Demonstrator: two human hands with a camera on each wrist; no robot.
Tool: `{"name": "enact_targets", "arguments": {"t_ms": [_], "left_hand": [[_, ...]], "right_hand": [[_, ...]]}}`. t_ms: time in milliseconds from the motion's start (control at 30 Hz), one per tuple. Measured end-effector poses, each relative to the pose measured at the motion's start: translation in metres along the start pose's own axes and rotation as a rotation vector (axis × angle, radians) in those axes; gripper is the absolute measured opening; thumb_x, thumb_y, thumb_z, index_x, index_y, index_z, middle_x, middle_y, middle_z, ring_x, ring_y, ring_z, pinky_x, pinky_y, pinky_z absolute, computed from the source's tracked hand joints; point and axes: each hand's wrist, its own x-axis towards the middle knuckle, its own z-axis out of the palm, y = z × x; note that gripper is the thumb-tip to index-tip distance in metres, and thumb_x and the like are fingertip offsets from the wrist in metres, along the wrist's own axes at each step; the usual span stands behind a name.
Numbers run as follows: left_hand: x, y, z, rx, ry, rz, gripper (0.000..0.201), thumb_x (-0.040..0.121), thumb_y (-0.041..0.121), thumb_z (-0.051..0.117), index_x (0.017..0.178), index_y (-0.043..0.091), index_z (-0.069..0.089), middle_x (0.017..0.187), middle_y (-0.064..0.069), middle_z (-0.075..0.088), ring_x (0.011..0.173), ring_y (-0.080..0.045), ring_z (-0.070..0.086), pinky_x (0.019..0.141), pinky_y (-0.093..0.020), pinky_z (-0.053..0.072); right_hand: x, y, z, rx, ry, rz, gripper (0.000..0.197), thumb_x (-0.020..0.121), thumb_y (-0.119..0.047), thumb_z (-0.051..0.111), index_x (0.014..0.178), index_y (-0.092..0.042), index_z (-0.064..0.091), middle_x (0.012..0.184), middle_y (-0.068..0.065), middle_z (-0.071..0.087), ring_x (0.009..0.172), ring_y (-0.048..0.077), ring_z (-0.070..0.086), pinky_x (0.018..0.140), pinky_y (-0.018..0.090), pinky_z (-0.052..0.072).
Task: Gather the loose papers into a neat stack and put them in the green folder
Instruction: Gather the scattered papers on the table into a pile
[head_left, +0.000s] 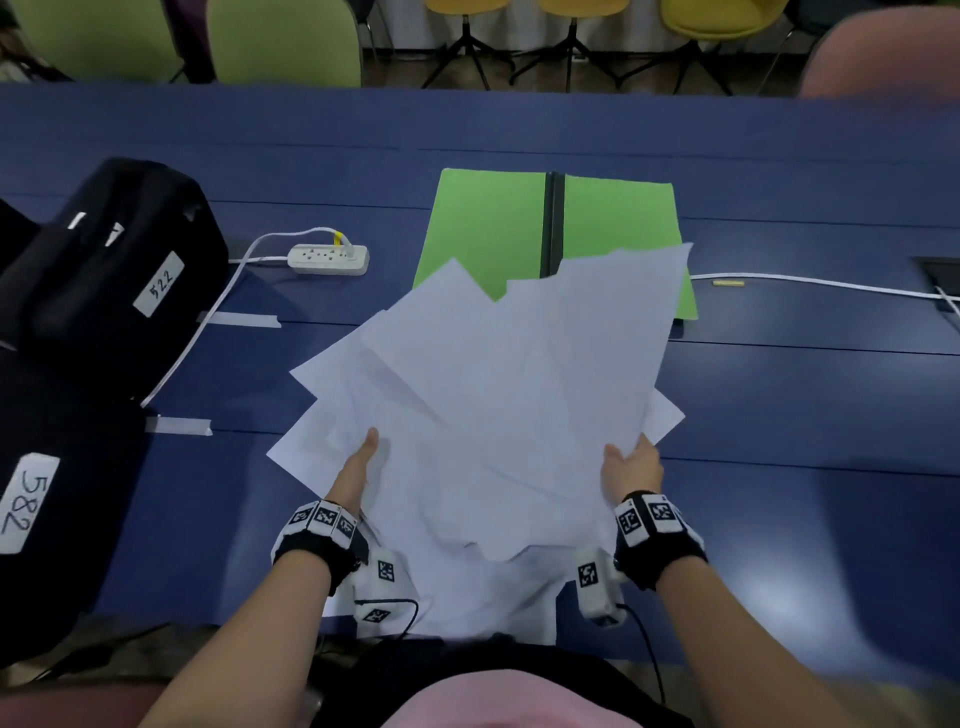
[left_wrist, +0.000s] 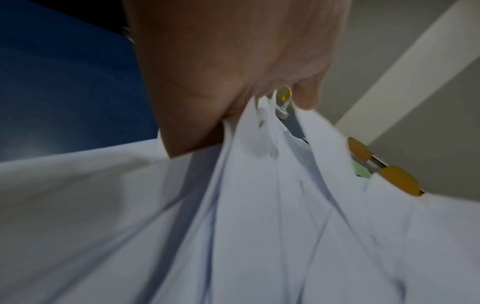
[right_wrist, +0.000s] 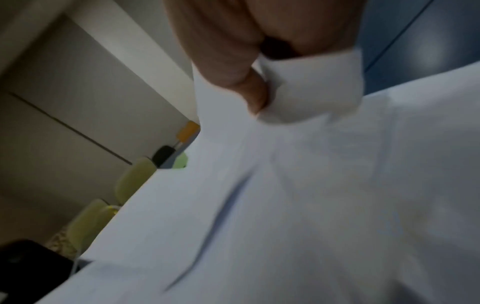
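Observation:
Several loose white papers (head_left: 498, 405) lie fanned and askew, lifted off the blue table between my two hands. My left hand (head_left: 358, 462) grips their left side, thumb on top and fingers underneath. In the left wrist view the left hand (left_wrist: 270, 102) pinches the papers (left_wrist: 259, 226). My right hand (head_left: 631, 460) grips the right edge. In the right wrist view its thumb (right_wrist: 252, 96) presses on the papers (right_wrist: 311, 205). The green folder (head_left: 488, 228) lies open flat beyond the sheets, its near edge covered by them.
Two black bags (head_left: 104, 260) with white number labels sit at the left. A white power strip (head_left: 328, 259) with its cord lies left of the folder. A white cable (head_left: 810, 283) runs along the right. Chairs (head_left: 283, 41) stand behind the blue table (head_left: 805, 415).

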Motion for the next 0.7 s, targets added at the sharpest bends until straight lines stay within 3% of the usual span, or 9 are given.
{"name": "enact_targets", "arguments": {"t_ms": [100,167,267,333,367,433,500,600,700], "left_hand": [[0.003,0.002,0.000,0.195,0.070,-0.017,0.095,0.078,0.068,0.055,0.147,0.007,0.031,0.150,-0.011,0.036,0.138,-0.027,0.034,0.114,-0.040,0.030],[0.001,0.004,-0.002,0.311,0.160,0.011,0.082,0.089,0.051,0.054,0.145,-0.003,0.027,0.149,-0.017,0.036,0.136,-0.033,0.038,0.111,-0.038,0.032],[0.009,0.003,0.000,0.430,0.164,-0.009,0.066,0.095,0.036,0.050,0.143,-0.005,0.030,0.145,-0.023,0.040,0.130,-0.037,0.044,0.107,-0.041,0.038],[0.006,0.007,0.003,0.547,0.107,-0.016,0.055,0.096,0.036,0.049,0.128,-0.008,0.044,0.114,-0.029,0.059,0.097,-0.038,0.062,0.084,-0.041,0.052],[0.006,0.008,0.003,0.602,0.092,-0.017,0.048,0.098,0.035,0.045,0.117,-0.009,0.048,0.090,-0.027,0.060,0.074,-0.033,0.062,0.067,-0.036,0.051],[0.006,0.011,0.001,0.734,0.040,-0.048,0.043,0.100,0.034,0.040,0.114,-0.006,0.047,0.076,-0.023,0.058,0.058,-0.025,0.052,0.060,-0.033,0.045],[0.014,0.011,-0.006,0.677,-0.027,-0.082,0.063,0.090,0.046,0.057,0.118,-0.010,0.049,0.090,-0.027,0.064,0.068,-0.030,0.060,0.073,-0.039,0.053],[0.021,0.011,-0.014,0.481,0.035,-0.061,0.094,0.072,0.058,0.071,0.132,-0.009,0.043,0.126,-0.022,0.057,0.113,-0.038,0.058,0.100,-0.043,0.046],[0.024,0.012,-0.012,0.397,0.223,0.018,0.073,0.093,0.035,0.054,0.143,-0.009,0.025,0.148,-0.020,0.036,0.136,-0.035,0.037,0.110,-0.036,0.031]], "right_hand": [[-0.003,0.017,-0.001,-0.203,-0.263,0.086,0.057,0.087,-0.015,0.062,0.136,0.005,0.038,0.137,0.017,0.049,0.125,0.034,0.048,0.104,0.035,0.039],[-0.003,0.022,-0.007,-0.333,-0.398,0.151,0.072,0.085,-0.024,0.067,0.138,0.008,0.029,0.135,0.019,0.045,0.126,0.032,0.045,0.100,0.033,0.037],[0.001,0.024,-0.008,-0.282,-0.362,0.105,0.081,0.080,-0.034,0.072,0.138,0.008,0.033,0.131,0.020,0.050,0.121,0.030,0.050,0.098,0.036,0.040],[0.002,0.024,0.001,-0.149,-0.233,0.050,0.070,0.083,-0.025,0.070,0.137,0.005,0.038,0.137,0.019,0.049,0.126,0.032,0.048,0.107,0.039,0.038],[0.000,0.022,0.005,-0.127,-0.217,0.041,0.064,0.084,-0.019,0.067,0.138,0.003,0.039,0.139,0.019,0.049,0.127,0.032,0.048,0.108,0.039,0.038],[-0.001,0.019,0.010,-0.171,-0.265,0.021,0.052,0.087,-0.009,0.061,0.134,0.002,0.043,0.134,0.018,0.053,0.122,0.033,0.051,0.103,0.038,0.040],[0.001,0.015,0.007,-0.229,-0.352,0.021,0.041,0.087,-0.004,0.059,0.127,0.002,0.050,0.122,0.018,0.060,0.106,0.033,0.057,0.094,0.038,0.045],[0.007,0.016,-0.004,-0.331,-0.501,0.074,0.038,0.082,-0.018,0.070,0.112,-0.002,0.053,0.098,0.009,0.062,0.095,0.027,0.056,0.084,0.033,0.046],[0.009,0.019,-0.001,-0.215,-0.340,0.052,0.071,0.080,-0.035,0.072,0.137,-0.005,0.042,0.129,0.009,0.055,0.121,0.029,0.052,0.103,0.038,0.041]]}}
